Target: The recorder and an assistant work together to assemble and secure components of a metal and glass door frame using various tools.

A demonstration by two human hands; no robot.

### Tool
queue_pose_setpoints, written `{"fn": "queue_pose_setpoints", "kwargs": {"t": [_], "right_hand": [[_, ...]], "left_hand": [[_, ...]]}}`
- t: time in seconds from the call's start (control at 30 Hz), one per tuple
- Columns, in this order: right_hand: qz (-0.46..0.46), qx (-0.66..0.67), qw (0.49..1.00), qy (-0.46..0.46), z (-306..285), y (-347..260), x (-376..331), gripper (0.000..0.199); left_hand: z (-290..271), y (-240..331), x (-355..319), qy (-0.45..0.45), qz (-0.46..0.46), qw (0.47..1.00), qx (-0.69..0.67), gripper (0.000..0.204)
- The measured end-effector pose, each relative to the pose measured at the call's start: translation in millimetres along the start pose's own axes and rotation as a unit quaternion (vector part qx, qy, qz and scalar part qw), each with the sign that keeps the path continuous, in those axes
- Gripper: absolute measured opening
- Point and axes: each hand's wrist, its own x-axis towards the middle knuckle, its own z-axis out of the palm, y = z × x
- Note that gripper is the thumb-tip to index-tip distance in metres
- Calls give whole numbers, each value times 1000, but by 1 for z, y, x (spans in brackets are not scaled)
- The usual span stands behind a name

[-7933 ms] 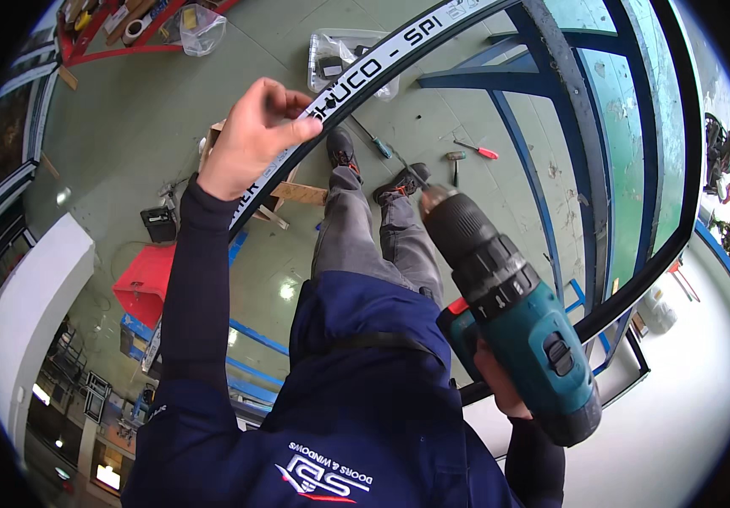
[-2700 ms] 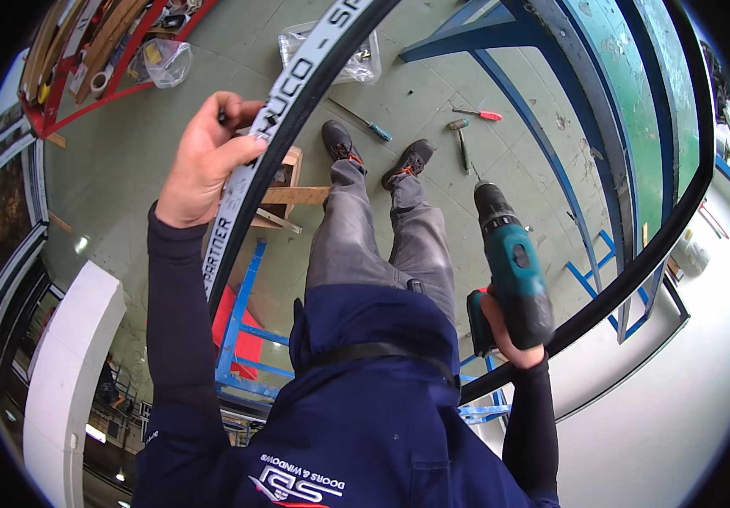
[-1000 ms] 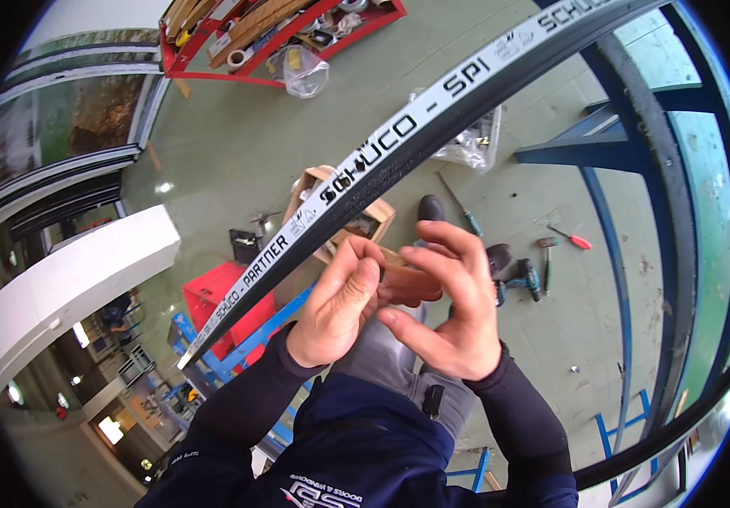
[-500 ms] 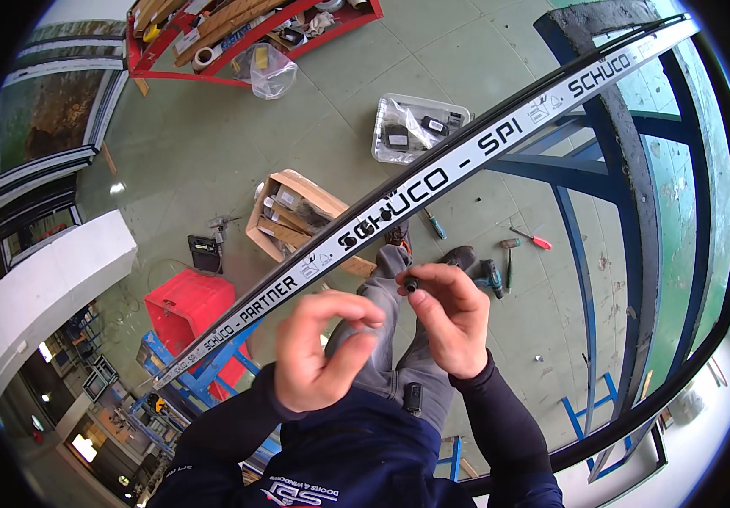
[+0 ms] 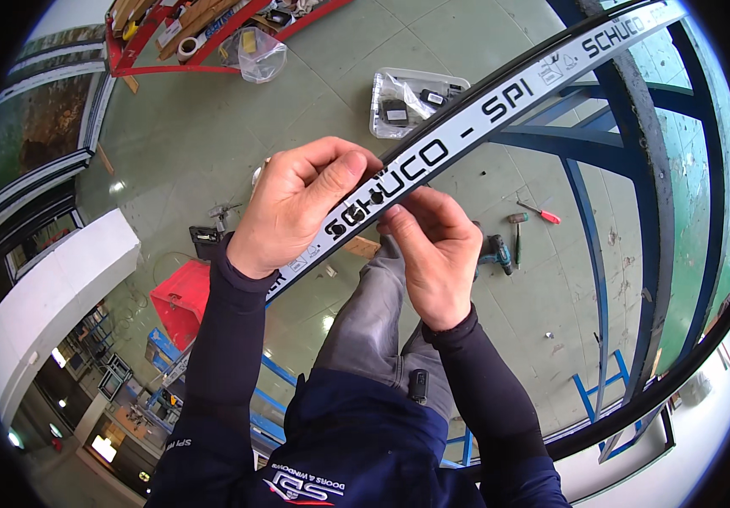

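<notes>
A long frame profile point(image 5: 445, 155), dark-edged with printed white film on its face, slants across in front of me. Several dark holes point(image 5: 355, 212) pierce the film between my hands. At its far edge, my left hand point(image 5: 293, 207) is closed, with bent fingers over the edge and the thumb beside them. My right hand point(image 5: 437, 258) is at the near edge, thumb and fingers drawn together against the profile. Whatever those right fingertips hold is hidden; the small black fitting seen earlier is out of sight.
Blue metal stand point(image 5: 627, 152) supports the profile's right end. On the floor lie a drill point(image 5: 498, 254), a hammer point(image 5: 517, 237), a red-handled screwdriver point(image 5: 543, 213) and a plastic tray point(image 5: 379, 127) of parts. A red crate point(image 5: 180, 292) stands left, a red shelf rack point(image 5: 306, 23) beyond.
Both hands have moved forward from above my lap to the profile. The small black fitting in my right fingers is no longer visible. My left hand has closed at the far edge.
</notes>
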Motion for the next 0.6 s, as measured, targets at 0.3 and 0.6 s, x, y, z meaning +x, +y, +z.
{"fn": "queue_pose_setpoints", "kwargs": {"t": [0.3,0.6], "right_hand": [[44,137,990,7,7,-6,-1,20],[109,182,977,23,8,-12,2,19]], "left_hand": [[-3,-5,2,-18,18,999,-44,27],[-8,-5,3,-42,10,999,-20,32]]}}
